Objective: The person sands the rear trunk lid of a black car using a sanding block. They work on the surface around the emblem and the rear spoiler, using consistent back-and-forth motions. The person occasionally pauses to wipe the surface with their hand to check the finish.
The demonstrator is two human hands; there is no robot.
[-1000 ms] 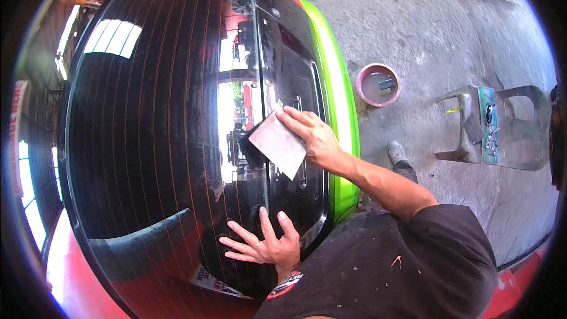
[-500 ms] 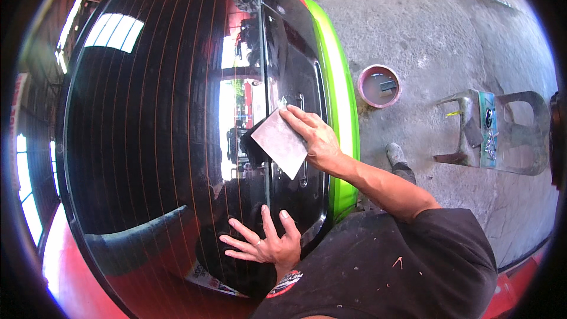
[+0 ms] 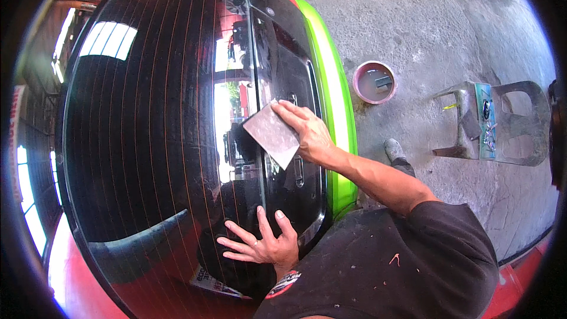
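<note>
Concrete floor [image 3: 449,29] beside a glossy black car hatch [image 3: 165,142]. Right hand [image 3: 310,133], grip pressed together on a grey sanding sheet [image 3: 273,134] lying flat against the hatch; left hand [image 3: 263,245] splayed open on the glass below.

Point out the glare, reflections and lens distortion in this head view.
Head view: bright white glare streaks run down the glossy black panel, which mirrors windows and surroundings; fisheye bends the green edge strip and blackens the corners; the right hand with its grey sheet and the flat left hand are sharp.
</note>
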